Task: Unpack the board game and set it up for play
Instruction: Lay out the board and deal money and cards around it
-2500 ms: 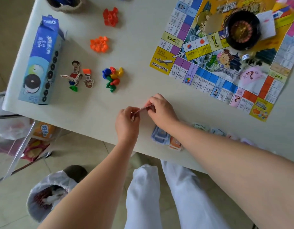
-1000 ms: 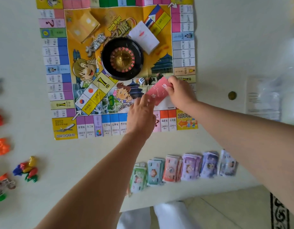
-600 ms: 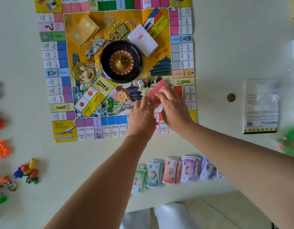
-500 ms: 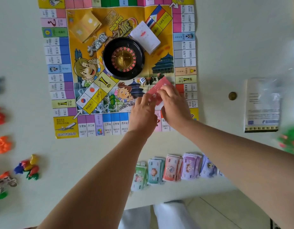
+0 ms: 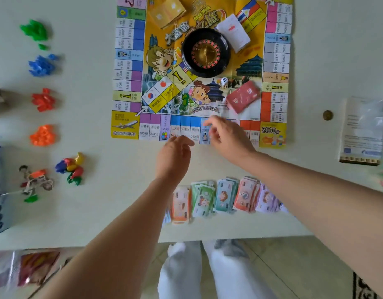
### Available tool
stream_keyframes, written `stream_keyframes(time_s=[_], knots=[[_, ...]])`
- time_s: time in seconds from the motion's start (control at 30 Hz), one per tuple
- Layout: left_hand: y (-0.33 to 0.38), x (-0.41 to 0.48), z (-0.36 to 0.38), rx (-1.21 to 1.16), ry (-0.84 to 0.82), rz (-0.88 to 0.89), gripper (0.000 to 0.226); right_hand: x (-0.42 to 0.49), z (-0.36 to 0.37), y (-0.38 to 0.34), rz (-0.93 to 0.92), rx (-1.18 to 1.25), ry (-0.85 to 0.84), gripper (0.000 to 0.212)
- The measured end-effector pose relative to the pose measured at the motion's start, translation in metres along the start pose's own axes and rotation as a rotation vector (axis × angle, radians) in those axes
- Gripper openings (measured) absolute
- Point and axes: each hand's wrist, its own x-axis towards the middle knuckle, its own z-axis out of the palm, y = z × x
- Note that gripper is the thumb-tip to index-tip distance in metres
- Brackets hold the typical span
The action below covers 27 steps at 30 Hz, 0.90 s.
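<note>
Now, the red card deck (image 5: pixel 242 97) lies flat on the board (image 5: pixel 126 96), in the picture part at the lower right of the middle, just below and right of the little white die (image 5: pixel 224 81). It sits tilted, with its long side running from lower left up to upper right. Nothing touches it. From your right hand (image 5: pixel 228 137) the deck lies up and a bit to the right, near but apart. That hand is the nearer one. Your left hand (image 5: pixel 174 157) is lower and further left. Your right hand hangs over the bottom row of squares with its fingers loose and a little bent, holding nothing. Your left hand hangs at the bottom edge of the board, fingers loose too, holding nothing. The deck looks set and seems to need no more from you. The bunch of player pieces (image 5: pixel 71 167) waits on the table (image 5: pixel 315 61) at the lower left of the frame, so your left hand looks like the better one to go for them.
</note>
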Motion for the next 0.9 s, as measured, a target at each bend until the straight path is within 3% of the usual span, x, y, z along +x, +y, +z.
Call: stream_keyframes(time_s=[0.17,0.37,0.6,0.73,0.9], knots=[[-0.058,-0.067,-0.019,-0.045,0.037,-0.228,0.029,-0.049,0.058,-0.067,-0.036,0.117,-0.180,0.022],[-0.119,-0.131,-0.025,-0.088,0.014,-0.441,0.031,-0.085,0.112,-0.111,-0.057,-0.062,-0.306,0.047],[-0.141,-0.167,-0.025,0.089,-0.135,-0.291,0.052,-0.102,0.134,-0.134,0.026,-0.282,-0.434,0.060],[-0.146,-0.168,-0.029,0.071,-0.165,-0.288,0.054,-0.094,0.136,-0.140,0.043,-0.358,-0.421,0.051],[-0.156,-0.159,-0.041,-0.032,-0.119,-0.351,0.039,-0.078,0.130,-0.147,0.012,-0.382,-0.367,0.036]])
